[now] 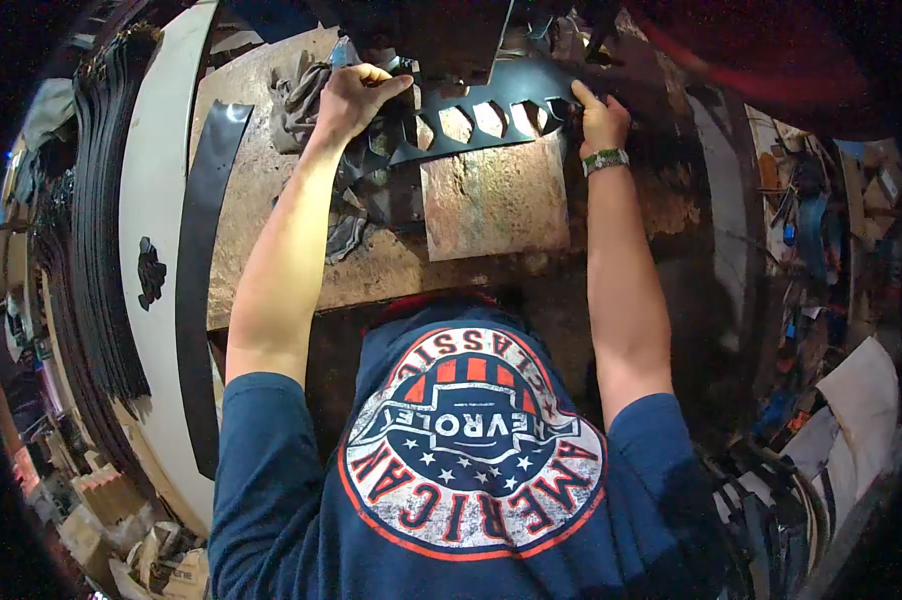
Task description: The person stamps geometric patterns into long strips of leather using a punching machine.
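Note:
My right hand (603, 122), with a banded watch at the wrist, grips the right end of a dark flat sheet (526, 84). A row of several rounded, pointed holes runs along this sheet. My left hand (354, 103) is raised at the sheet's left side, thumb and fingers pinched together. Whatever lies between those fingertips, if anything, is too small to make out. A dark machine head (461, 40) hangs over the sheet, between my hands. Beneath the sheet lies a worn square board (496, 205).
A scuffed worktable (256, 235) carries a crumpled grey cloth (296, 105) at left. A long black strip (203, 270) lies along its left edge. Many dark strips (111, 200) hang farther left, beside a pale panel (161, 200). Cluttered shelves (801, 220) stand at right.

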Tool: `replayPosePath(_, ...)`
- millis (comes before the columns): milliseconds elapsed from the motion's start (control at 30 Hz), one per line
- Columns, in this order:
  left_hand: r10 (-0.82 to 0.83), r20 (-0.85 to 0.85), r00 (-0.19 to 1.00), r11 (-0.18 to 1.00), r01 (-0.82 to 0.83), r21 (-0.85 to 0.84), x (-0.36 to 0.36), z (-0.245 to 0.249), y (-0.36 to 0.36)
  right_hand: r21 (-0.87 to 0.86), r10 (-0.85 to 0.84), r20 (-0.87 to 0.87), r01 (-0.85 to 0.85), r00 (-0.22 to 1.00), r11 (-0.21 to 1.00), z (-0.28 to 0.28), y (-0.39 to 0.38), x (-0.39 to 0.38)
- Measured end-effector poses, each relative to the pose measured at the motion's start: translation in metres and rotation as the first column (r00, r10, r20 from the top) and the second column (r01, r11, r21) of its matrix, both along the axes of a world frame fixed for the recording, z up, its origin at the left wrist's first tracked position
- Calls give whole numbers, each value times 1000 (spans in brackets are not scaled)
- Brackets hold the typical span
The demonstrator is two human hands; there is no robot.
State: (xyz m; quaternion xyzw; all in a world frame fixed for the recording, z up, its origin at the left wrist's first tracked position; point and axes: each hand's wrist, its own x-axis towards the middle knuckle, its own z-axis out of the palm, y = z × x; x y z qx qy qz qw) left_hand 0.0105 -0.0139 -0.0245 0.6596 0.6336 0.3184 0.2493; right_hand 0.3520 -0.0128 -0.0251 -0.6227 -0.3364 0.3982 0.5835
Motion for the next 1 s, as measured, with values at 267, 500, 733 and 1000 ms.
replayPosePath(267,100,-8,995,981,-97,169,12,0,-18,96,32,-117,-21,993,995,-28,1,10)
replayPosePath(500,124,-93,988,901,-73,427,10,-15,-15,3,-58,-13,58,998,998,-15,-7,4)
replayPosePath(733,125,-81,989,912,-83,401,9,-16,-16,9,-6,13,6,1000,1000,-27,-3,14)
replayPosePath(1000,162,-118,980,905,-99,414,10,-17,-15,-6,1,-58,-2,998,1000,-30,-19,27)
